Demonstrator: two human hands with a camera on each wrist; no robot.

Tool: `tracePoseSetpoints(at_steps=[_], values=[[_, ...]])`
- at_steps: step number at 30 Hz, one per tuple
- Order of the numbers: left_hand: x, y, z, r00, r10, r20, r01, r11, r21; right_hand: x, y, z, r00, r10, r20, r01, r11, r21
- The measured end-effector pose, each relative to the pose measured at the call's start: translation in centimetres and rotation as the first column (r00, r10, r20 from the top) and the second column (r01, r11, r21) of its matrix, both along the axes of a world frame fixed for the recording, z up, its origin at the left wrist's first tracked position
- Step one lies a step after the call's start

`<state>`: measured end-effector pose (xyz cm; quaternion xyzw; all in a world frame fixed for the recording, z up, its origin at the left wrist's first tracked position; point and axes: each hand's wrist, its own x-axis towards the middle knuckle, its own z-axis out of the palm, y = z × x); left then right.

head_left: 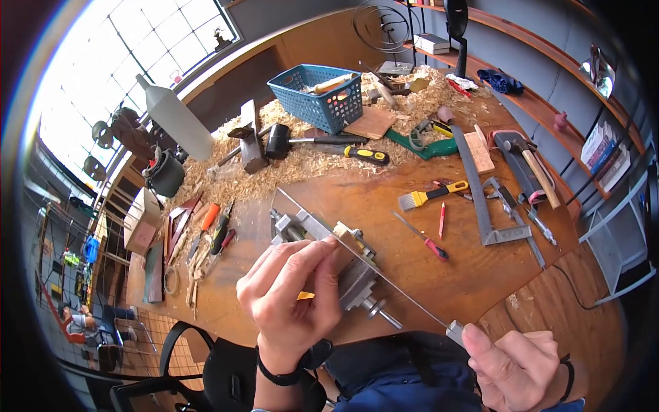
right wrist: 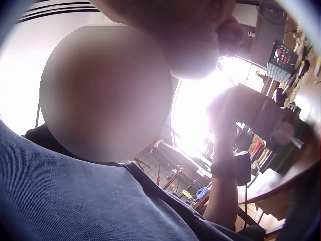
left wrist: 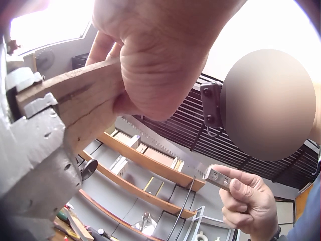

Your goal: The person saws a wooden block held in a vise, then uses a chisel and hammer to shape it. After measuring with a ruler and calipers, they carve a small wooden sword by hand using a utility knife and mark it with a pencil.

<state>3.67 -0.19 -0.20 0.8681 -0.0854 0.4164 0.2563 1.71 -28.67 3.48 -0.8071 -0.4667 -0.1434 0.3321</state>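
Note:
A wooden piece (left wrist: 75, 100) is clamped in a grey metal vise (head_left: 357, 278) near the table's front edge. My left hand (head_left: 292, 281) is at this wood, and in the left wrist view its fingers and thumb lie on either side of it. A small yellow patch shows between the fingers in the head view. My right hand (head_left: 511, 367) grips the metal handle (head_left: 455, 332) of a saw. Its long thin blade (head_left: 405, 292), seen edge-on, runs up leftward past the left fingertips and over the vise. Teeth show along the blade in the left wrist view.
Wood shavings (head_left: 226, 178) heap along the table's back around a blue basket (head_left: 316, 103) and a black mallet (head_left: 278, 141). On the right lie a yellow-handled brush (head_left: 432, 196), a metal square (head_left: 480, 206) and a red-handled file (head_left: 434, 248). Several tools and strips lie at left.

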Motion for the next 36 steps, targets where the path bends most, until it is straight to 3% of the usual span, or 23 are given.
tracePoseSetpoints(at_steps=[3,6,14,22,25,27,31,34,36], values=[[0.2,0.3,-0.1,1.000,-0.015,0.013,0.015,1.000,-0.005,0.5,1.4,-0.4,0.995,-0.092,0.035,0.092,0.996,0.004],[0.2,0.4,-0.2,0.999,-0.035,0.026,0.035,0.999,-0.002,2.1,3.2,-2.6,0.994,-0.044,0.097,0.043,0.999,0.015],[0.5,0.7,-0.1,0.994,-0.078,0.075,0.075,0.996,0.036,6.1,8.7,-3.6,1.000,0.007,0.005,-0.008,0.997,0.081],[0.4,0.5,-0.1,0.996,-0.055,0.068,0.054,0.998,0.015,5.9,9.4,-3.5,0.997,-0.037,0.062,0.034,0.998,0.061],[0.3,0.4,0.0,0.998,-0.039,0.050,0.038,0.999,0.008,5.6,9.3,-2.7,0.999,-0.052,0.016,0.052,0.999,-0.008],[0.2,0.4,0.0,0.998,-0.042,0.043,0.042,0.999,0.001,5.7,9.6,-2.7,0.991,-0.001,-0.131,0.025,0.982,0.186],[0.5,0.7,-0.1,0.996,-0.054,0.066,0.053,0.998,0.020,6.6,10.4,-3.6,0.984,0.070,-0.161,-0.004,0.926,0.378],[0.5,0.8,-0.1,0.995,-0.059,0.079,0.058,0.998,0.020,6.5,10.1,-3.2,0.966,0.074,-0.246,0.028,0.922,0.385],[0.4,0.7,-0.1,0.995,-0.054,0.079,0.054,0.998,0.011,6.1,9.5,-2.4,0.910,0.080,-0.407,0.067,0.940,0.335]])
